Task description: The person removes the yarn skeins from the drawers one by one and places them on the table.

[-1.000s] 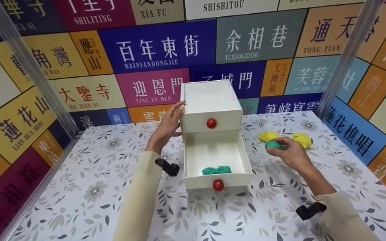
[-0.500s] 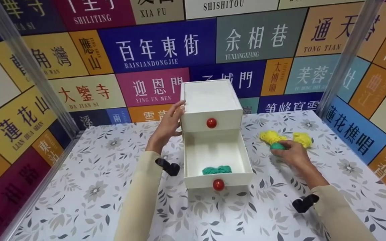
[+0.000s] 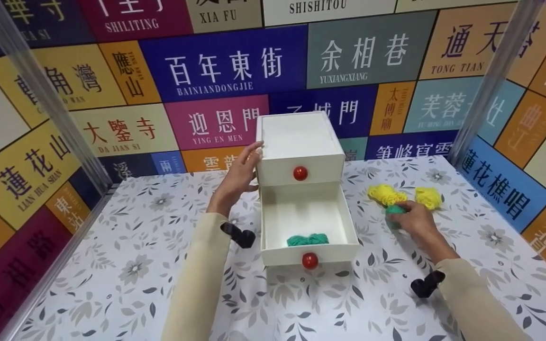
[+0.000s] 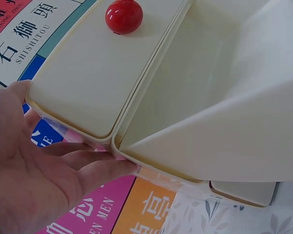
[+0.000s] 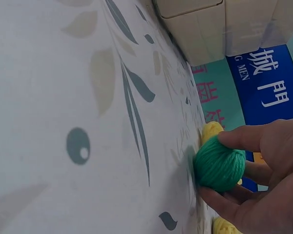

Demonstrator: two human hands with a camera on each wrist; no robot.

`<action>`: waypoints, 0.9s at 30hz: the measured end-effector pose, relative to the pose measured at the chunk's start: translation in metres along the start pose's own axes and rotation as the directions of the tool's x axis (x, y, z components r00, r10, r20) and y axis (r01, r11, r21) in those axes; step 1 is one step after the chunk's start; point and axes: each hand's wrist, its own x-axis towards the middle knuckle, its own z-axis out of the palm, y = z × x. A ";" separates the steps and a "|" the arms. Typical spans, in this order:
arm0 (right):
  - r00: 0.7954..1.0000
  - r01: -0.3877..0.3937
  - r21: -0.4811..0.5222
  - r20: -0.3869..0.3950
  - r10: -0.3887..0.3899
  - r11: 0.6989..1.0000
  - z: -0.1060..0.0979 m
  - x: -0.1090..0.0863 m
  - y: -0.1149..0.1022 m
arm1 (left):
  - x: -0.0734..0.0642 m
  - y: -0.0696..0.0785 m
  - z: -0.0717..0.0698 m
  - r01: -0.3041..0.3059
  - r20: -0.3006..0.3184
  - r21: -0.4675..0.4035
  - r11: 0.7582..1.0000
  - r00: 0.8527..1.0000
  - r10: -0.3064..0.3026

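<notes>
A white two-drawer box (image 3: 301,135) stands on the table, its lower drawer (image 3: 308,215) pulled out and its upper drawer pushed in. Each drawer has a red round knob (image 3: 310,260). Two small green yarn balls (image 3: 307,239) lie at the front inside the lower drawer. My left hand (image 3: 236,177) rests along the box's left side; in the left wrist view its fingers (image 4: 102,168) are stretched along the wall. Right of the box, my right hand (image 3: 417,220) pinches a green yarn ball (image 5: 219,165) between thumb and fingers, close over the tabletop and in front of the yellow yarn balls (image 3: 386,194).
Another yellow yarn clump (image 3: 427,198) lies farther right, behind the right hand. The floral tablecloth (image 3: 135,270) covers the table. A wall of coloured Chinese signs (image 3: 223,66) rises right behind, with clear posts (image 3: 484,90) at the corners.
My right hand has moved slightly right and toward me with the green yarn ball, uncovering more of the yellow yarn. The left hand stays against the box.
</notes>
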 end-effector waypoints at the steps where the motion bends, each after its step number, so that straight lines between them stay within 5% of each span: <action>1: 1.000 -0.004 0.002 -0.002 0.004 1.000 0.000 0.000 0.000 | 0.000 0.000 0.000 0.000 -0.001 0.002 1.000 1.000 0.000; 19: 0.999 -0.033 -0.186 0.017 0.036 0.982 -0.011 -0.008 -0.028 | 0.003 0.002 0.000 -0.006 -0.001 -0.005 1.000 1.000 0.006; 27: 0.994 0.095 -0.222 0.064 -0.083 0.970 -0.008 -0.025 -0.046 | 0.000 0.001 -0.001 -0.006 0.003 0.000 1.000 1.000 0.006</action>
